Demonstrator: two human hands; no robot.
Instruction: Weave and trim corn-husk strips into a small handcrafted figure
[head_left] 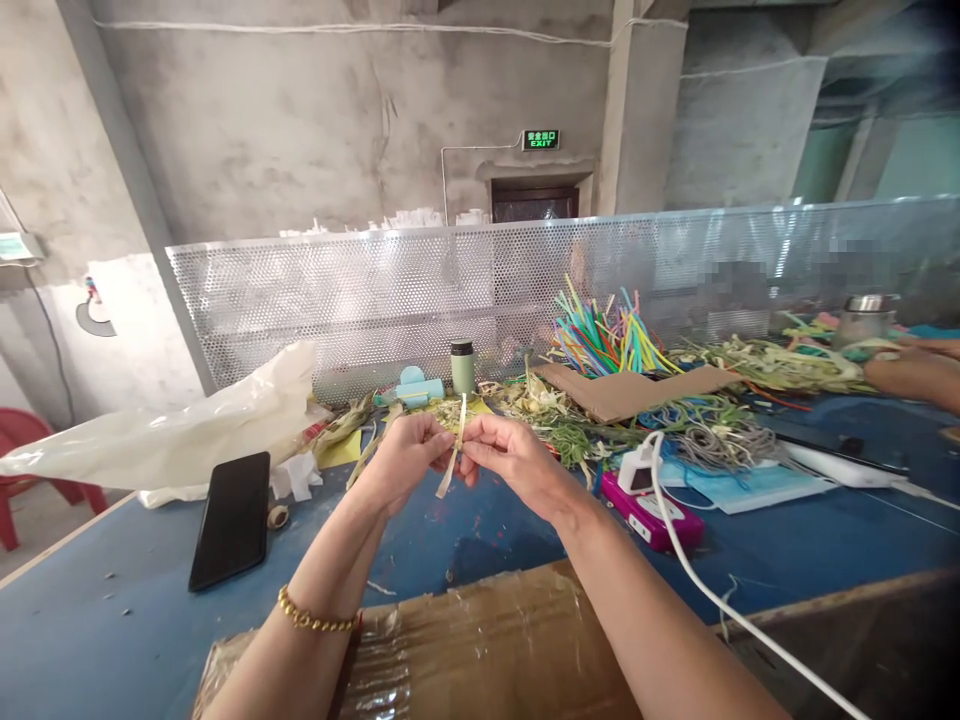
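Observation:
Both my hands meet over the middle of the blue table (420, 560), fingers pinched. Between them runs a thin pale strip (449, 473), perhaps dried husk or leaf, its upper end pointing up and its lower end hanging below the fingers. My left hand (409, 455) is closed on it from the left, my right hand (510, 455) from the right. Just behind them lie dried plant strips (536, 400) and a green bottle with a black lid (463, 368). A gold bead bracelet (315, 615) circles my left wrist.
A black phone (230, 520) and a plastic bag (225, 420) lie left. Right are a magenta power strip (652, 510) with a white cable, a blue mask (757, 487), cardboard (630, 390) and colourful pipe cleaners (607, 335). Another person's arm (919, 375) reaches in far right. Perforated metal (375, 300) stands behind.

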